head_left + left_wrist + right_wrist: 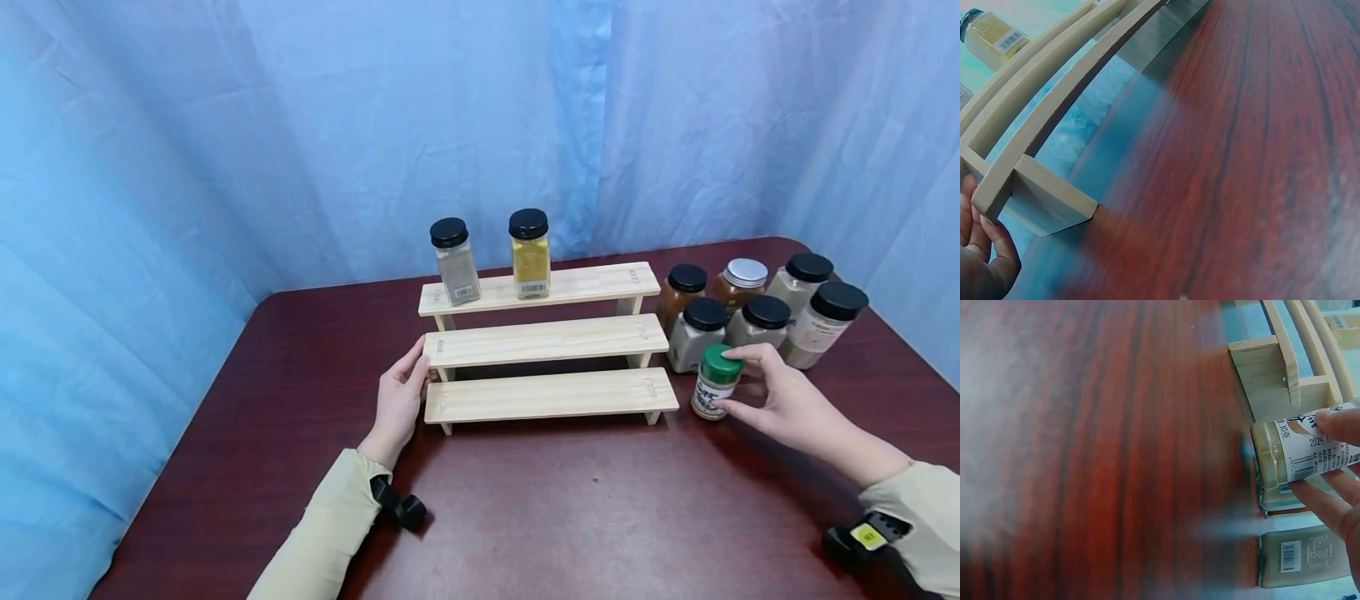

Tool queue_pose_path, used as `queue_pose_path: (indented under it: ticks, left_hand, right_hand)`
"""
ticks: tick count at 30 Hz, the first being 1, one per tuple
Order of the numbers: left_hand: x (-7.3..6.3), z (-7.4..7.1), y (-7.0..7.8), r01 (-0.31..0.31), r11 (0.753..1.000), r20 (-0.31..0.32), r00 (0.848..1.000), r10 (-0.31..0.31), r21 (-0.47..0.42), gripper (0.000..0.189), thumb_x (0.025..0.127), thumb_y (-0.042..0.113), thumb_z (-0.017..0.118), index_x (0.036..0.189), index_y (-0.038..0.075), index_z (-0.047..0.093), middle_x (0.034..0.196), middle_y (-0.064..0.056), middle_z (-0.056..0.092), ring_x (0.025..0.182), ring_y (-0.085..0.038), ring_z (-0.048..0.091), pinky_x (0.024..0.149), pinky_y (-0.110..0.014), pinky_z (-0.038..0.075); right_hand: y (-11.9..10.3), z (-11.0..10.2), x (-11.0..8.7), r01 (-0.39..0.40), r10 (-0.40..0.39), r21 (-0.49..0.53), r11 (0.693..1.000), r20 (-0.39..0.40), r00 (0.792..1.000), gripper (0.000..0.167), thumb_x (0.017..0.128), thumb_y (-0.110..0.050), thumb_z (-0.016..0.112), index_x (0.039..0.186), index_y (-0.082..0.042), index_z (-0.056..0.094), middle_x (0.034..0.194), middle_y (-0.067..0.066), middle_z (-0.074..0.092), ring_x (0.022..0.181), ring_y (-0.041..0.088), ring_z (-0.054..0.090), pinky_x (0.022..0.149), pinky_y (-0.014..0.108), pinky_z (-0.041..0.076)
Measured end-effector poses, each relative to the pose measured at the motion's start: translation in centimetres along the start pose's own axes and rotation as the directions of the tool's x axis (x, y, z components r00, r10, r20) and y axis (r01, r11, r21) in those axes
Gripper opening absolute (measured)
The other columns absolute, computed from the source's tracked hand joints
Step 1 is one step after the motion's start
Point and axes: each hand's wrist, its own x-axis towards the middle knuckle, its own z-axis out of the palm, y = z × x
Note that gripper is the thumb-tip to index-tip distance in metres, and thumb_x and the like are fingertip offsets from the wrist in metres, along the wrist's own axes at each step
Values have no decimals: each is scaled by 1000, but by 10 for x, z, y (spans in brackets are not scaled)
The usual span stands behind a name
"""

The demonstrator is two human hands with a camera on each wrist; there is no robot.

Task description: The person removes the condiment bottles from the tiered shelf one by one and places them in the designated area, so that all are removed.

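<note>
A three-tier wooden rack (551,396) stands on the table. My left hand (400,400) holds its left end, fingers at the end of the middle tier and thumb near the front tier; in the left wrist view the fingers (977,228) curl at the board ends. My right hand (787,408) grips a small spice jar with a green cap (720,363), just right of the rack's front tier. The right wrist view shows the jar's printed white label (1316,450) between thumb and fingers. On the top tier stand a grey-filled jar (457,271) and a yellow-filled jar (531,258), both black-capped.
Several spice jars cluster behind my right hand, among them a tall black-capped jar (821,329), a silver-lidded jar (742,283) and a square black-capped jar (696,337). A blue curtain (405,125) hangs behind the dark red table (570,517).
</note>
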Motion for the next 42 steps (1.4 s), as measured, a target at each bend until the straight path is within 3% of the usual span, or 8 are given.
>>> queue_pose_path:
  ticks: [12,15,18,21,24,31,42]
  left_hand:
    - [2,2,2,12,1000,-18,1000,-12,20,41,99,11,49,140,9,47,107,0,64,75,-1,55,62,-16,40]
    - [2,3,2,11,1000,-19,1000,-11,22,41,99,11,49,140,10,47,102,3,64,74,-2,55,62,-16,40]
    - [2,2,2,9,1000,-23,1000,-9,24,41,99,11,49,140,10,47,100,4,64,74,-2,55,61,-18,39]
    - [2,2,1,13,1000,-24,1000,-13,19,41,99,11,49,140,10,47,107,0,64,74,-1,55,62,-18,40]
    - [1,1,1,17,1000,-21,1000,-16,18,41,99,12,49,140,10,47,107,1,64,74,-1,55,63,-18,40]
    - [-1,0,1,13,1000,0,1000,-13,14,43,99,12,48,142,8,44,86,12,60,73,-1,54,62,-18,38]
    - [0,1,-2,-11,1000,0,1000,11,-16,43,99,9,48,141,2,43,82,12,60,71,-1,53,59,-17,36]
  right_hand:
    - [2,-2,-1,-22,22,21,1000,-6,1000,68,64,16,78,120,6,40,107,23,54,92,-21,45,62,4,46]
    - [4,-5,-1,-14,15,39,999,-34,999,64,64,17,77,118,5,45,111,-1,54,90,-21,48,63,4,46]
    - [5,-7,-1,-12,14,40,999,-57,998,61,64,16,77,117,3,50,111,-28,43,89,-21,50,63,4,46]
    - [4,-8,-1,-6,8,34,999,-69,998,59,64,15,78,115,3,53,114,-37,37,89,-21,49,65,2,45]
    - [3,-10,0,30,-28,20,999,-92,995,57,61,17,78,112,3,56,117,-35,38,95,-23,47,70,1,44]
    - [2,-15,2,113,-112,2,994,-111,987,61,52,18,81,106,-1,62,120,-27,45,101,-21,47,77,1,42]
    - [-7,-29,6,100,-107,-72,992,-98,989,55,53,11,85,102,-6,68,116,-12,53,102,-19,47,83,-1,36]
